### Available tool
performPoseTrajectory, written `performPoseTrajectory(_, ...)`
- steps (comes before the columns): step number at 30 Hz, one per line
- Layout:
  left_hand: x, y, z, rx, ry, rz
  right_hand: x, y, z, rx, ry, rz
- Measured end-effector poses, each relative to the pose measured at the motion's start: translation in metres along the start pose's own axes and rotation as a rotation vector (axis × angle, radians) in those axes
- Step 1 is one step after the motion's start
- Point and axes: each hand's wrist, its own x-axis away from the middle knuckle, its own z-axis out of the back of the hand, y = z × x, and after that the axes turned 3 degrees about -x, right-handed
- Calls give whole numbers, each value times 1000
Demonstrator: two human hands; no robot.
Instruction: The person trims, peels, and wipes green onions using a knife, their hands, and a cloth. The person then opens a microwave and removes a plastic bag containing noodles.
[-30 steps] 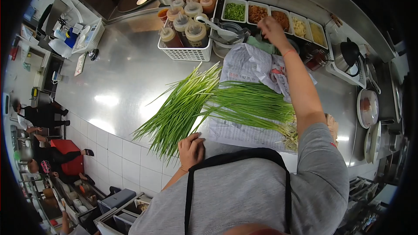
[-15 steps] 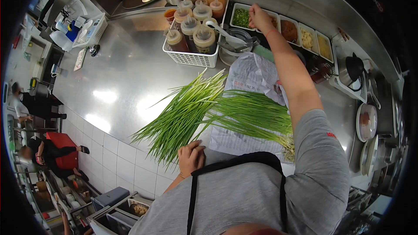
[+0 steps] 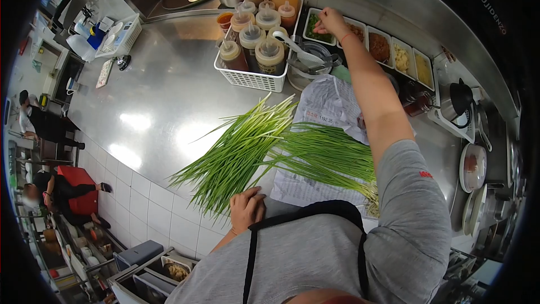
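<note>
My right hand [image 3: 331, 21] reaches over a white tub [image 3: 306, 35] of chopped green onions [image 3: 313, 23]; its fingers are bent together at the greens, and anything pinched in them is hidden. My left hand [image 3: 246, 208] rests at the near counter edge, fingers curled loosely, with nothing visible in it. Just beyond it lies a loose bunch of green onions [image 3: 230, 160], pale ends pointing away. A second bunch of green onions [image 3: 326, 149] lies on printed paper [image 3: 318, 101], its roots near my right side.
A white basket [image 3: 253, 80] holds several squeeze bottles. Beside it are a clear container [image 3: 304, 79] and a white ladle [image 3: 295, 48]. More topping tubs [image 3: 401, 59] line the back, near a kettle [image 3: 455, 98]. Two people [image 3: 48, 121] are off to the left.
My right hand has turned and its fingers now dip toward the chopped green onions. The view has shifted slightly. My left hand stays at the counter edge.
</note>
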Motion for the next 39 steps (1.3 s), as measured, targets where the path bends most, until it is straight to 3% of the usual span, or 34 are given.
performPoseTrajectory(4,0,0,0,-8,8,13,-4,-3,15,-126,238,24)
performPoseTrajectory(10,1,-3,0,0,-7,-5,29,-12,48,31,105,121)
performPoseTrajectory(12,0,-3,2,-1,-17,0,50,3,47,642,-157,521)
performPoseTrajectory(13,0,-3,2,0,-25,6,62,8,44,643,-159,523)
performPoseTrajectory(15,2,-5,-1,-5,-22,8,87,7,37,921,-101,742)
performPoseTrajectory(16,3,-5,-1,-9,-22,8,89,1,36,923,-103,739)
performPoseTrajectory(18,1,-3,1,-6,-27,1,89,-14,34,967,-116,456)
performPoseTrajectory(21,0,-4,0,-13,-29,-9,67,-40,26,962,-63,534)
performPoseTrajectory(25,1,-4,-1,-18,-24,-2,3,-19,-1,801,22,564)
performPoseTrajectory(27,2,-5,-2,-15,-15,3,-6,-22,-17,776,140,294)
performPoseTrajectory(35,3,-7,-4,-16,-11,-7,-9,-27,-34,861,225,315)
performPoseTrajectory(39,3,-7,-4,-22,-6,-14,-6,-35,-30,853,144,253)
